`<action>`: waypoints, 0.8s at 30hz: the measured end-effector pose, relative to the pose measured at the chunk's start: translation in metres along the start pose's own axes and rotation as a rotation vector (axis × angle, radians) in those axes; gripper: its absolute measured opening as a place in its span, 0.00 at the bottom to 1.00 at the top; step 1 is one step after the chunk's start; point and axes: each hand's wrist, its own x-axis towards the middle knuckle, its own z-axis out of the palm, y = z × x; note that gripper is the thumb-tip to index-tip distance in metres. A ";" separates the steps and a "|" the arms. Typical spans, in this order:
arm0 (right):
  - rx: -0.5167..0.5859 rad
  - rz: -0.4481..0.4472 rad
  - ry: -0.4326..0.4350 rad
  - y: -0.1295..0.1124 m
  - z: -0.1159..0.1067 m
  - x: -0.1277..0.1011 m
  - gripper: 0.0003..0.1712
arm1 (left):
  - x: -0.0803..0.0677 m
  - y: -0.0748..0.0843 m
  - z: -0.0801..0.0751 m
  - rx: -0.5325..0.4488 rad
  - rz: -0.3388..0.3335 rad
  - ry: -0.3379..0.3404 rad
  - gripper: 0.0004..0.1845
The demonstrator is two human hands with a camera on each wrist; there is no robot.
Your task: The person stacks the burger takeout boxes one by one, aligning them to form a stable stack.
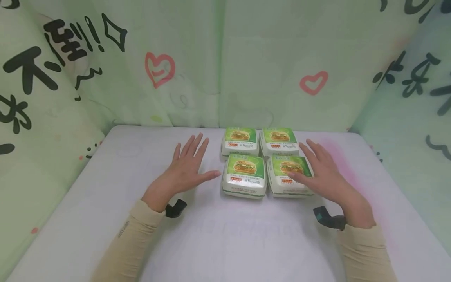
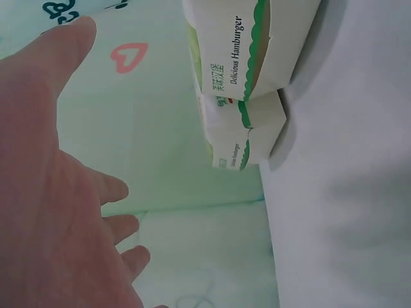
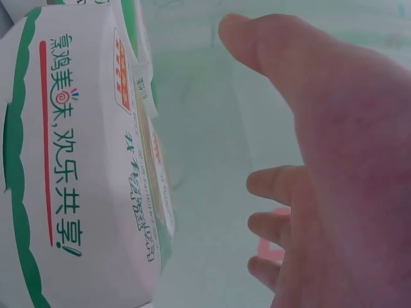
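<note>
Two rows of green-and-white hamburger boxes stand on the table in the head view: a back left box point(image 1: 240, 141), a back right box point(image 1: 279, 141), a front left box point(image 1: 244, 177) and a front right box point(image 1: 287, 184). My left hand point(image 1: 184, 166) is spread to the left of them, its thumb pointing at the front left box. My right hand point(image 1: 324, 170) is spread at the right side, its thumb overlapping the front right box in this view. Neither hand holds anything. "Delicious Hamburger" is printed on a box side point(image 2: 234, 48) in the left wrist view.
A white tabletop point(image 1: 218, 239) bears the boxes near its back edge. Green cloth walls point(image 1: 267, 58) with hearts and black lettering rise behind and at both sides. A dark wrist mount point(image 1: 329, 218) sticks out under the right wrist, another point(image 1: 176, 208) under the left.
</note>
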 end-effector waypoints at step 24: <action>0.085 -0.019 -0.053 0.007 -0.007 0.005 0.54 | 0.014 0.021 0.014 -0.258 0.041 -0.022 0.55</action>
